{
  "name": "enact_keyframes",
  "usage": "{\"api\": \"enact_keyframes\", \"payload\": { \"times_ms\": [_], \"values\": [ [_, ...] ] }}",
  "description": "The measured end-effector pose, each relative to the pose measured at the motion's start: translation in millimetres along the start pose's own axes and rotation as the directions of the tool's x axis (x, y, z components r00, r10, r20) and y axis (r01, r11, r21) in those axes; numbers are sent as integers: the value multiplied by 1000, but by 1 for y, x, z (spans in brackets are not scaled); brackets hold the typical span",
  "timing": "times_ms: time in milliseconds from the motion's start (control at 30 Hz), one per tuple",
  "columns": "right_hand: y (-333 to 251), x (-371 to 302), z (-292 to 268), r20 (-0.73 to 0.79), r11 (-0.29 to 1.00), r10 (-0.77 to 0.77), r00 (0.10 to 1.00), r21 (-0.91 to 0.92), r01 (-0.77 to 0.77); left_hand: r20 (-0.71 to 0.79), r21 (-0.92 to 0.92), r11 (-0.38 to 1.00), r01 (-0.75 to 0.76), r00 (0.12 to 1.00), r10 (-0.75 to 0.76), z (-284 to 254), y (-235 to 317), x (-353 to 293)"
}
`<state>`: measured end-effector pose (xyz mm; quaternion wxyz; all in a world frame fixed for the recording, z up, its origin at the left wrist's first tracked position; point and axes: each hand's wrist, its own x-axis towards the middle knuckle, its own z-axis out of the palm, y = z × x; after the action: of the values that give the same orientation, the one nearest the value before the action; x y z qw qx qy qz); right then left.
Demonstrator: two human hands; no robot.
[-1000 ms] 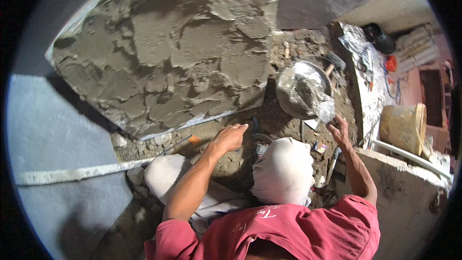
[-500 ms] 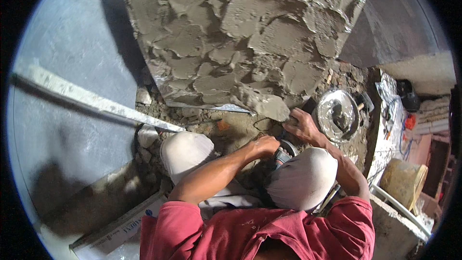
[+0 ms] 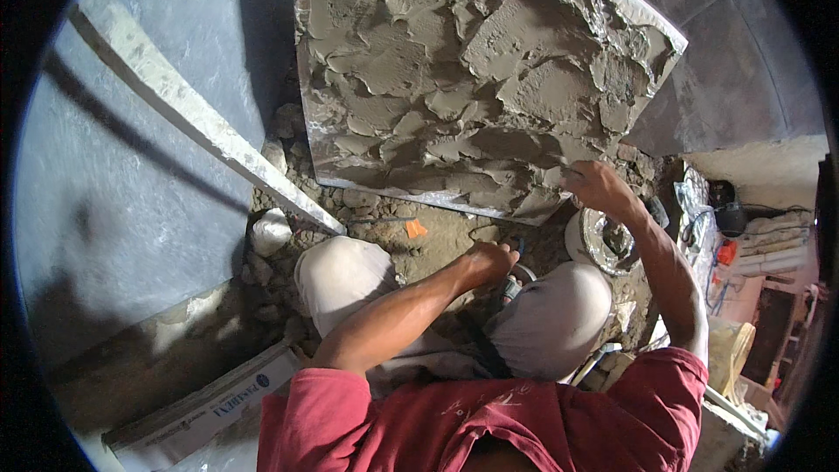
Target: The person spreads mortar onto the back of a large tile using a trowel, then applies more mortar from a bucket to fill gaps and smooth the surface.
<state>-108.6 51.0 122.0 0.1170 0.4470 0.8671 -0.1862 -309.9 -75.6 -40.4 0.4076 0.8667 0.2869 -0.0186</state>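
Note:
A large slab (image 3: pixel 308 144), spread with thick, ridged grey mortar (image 3: pixel 393 61), stands in front of me. My right hand (image 3: pixel 599 185) is at its lower right corner, fingers curled around what looks like a trowel's handle; the mortar-coated blade blends into the grey layer. My left hand (image 3: pixel 491 264) is closed in a fist above the gap between my knees, and what it holds, if anything, is hidden. Close by it is a power tool with a round disc (image 3: pixel 523 274), partly covered by my right knee. A round bucket (image 3: pixel 581 240) with mortar inside stands below my right forearm.
A long pale straight bar (image 3: pixel 201 127) slants from the grey panel at left to the ground. Stones (image 3: pixel 271 232) and rubble lie around the slab's foot, with an orange scrap (image 3: pixel 415 228). A long box (image 3: pixel 210 406) is at lower left; a yellowish container (image 3: pixel 727 354) stands at right.
My right hand has moved up and to the right, onto the slab's lower corner. The mortar-laden blade that stuck out left of it no longer stands out. My left hand stays nearly in place.

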Motion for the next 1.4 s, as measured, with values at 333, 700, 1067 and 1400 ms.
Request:
{"api": "enact_keyframes", "payload": {
  "times_ms": [333, 700, 1067, 1400],
  "values": [
    [-47, 16, -9, -10, 978, 204, 979, -50, -204, 28, 38, 999, -7, 1000, 6, -24, 10, -6],
    [36, -66, -73, -266, 922, 358, 895, -53, -384, 8, -70, 997, -18, 1000, 19, -25, -2, 3],
    [90, -253, -3, -196, 681, 676, 711, -204, -704, 186, -40, 997, 64, 981, -55, -38, 13, 29],
    [159, -193, 50, -223, 806, 180, 958, -525, -273, 202, -8, 995, 98, 975, -94, -21, 0, 38]
  ]
}}
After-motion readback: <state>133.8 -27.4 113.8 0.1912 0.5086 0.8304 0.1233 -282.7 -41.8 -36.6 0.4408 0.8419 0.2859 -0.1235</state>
